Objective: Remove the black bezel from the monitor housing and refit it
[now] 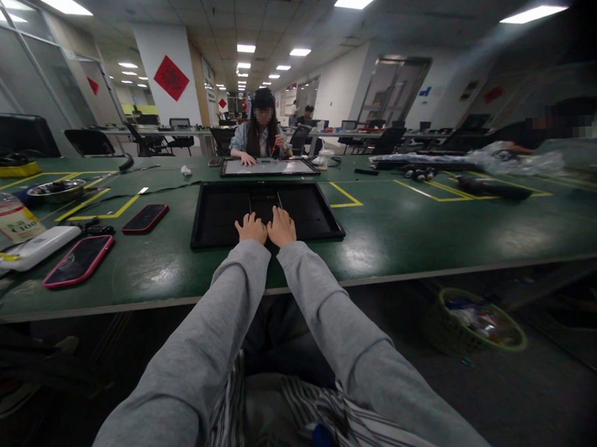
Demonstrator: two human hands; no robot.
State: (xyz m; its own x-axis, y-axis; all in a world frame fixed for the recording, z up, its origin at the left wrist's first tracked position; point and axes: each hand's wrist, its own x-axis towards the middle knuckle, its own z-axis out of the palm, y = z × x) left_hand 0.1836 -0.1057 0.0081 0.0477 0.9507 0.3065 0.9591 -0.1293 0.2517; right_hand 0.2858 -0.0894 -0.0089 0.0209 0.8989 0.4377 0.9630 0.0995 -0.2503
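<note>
A wide black rectangular panel or shallow frame [298, 217] lies flat on the green table [390, 245], near its front edge. My left hand [252, 228] rests on the lower middle of the panel, its fingers spread and bent over the dark surface. Close beside it, my right hand [281, 226] also touches the panel, fingers pointing forward and somewhat apart. Neither hand visibly grips anything. Between and beyond the fingertips is a small raised rectangular part [266, 202] of the panel, also black.
Two phones, one [79, 261] nearer and one [145, 219] farther, lie left of the panel beside a white power strip [42, 248]. Across the table a person [261, 132] works at another panel [270, 167]. A basket [476, 321] stands below at right.
</note>
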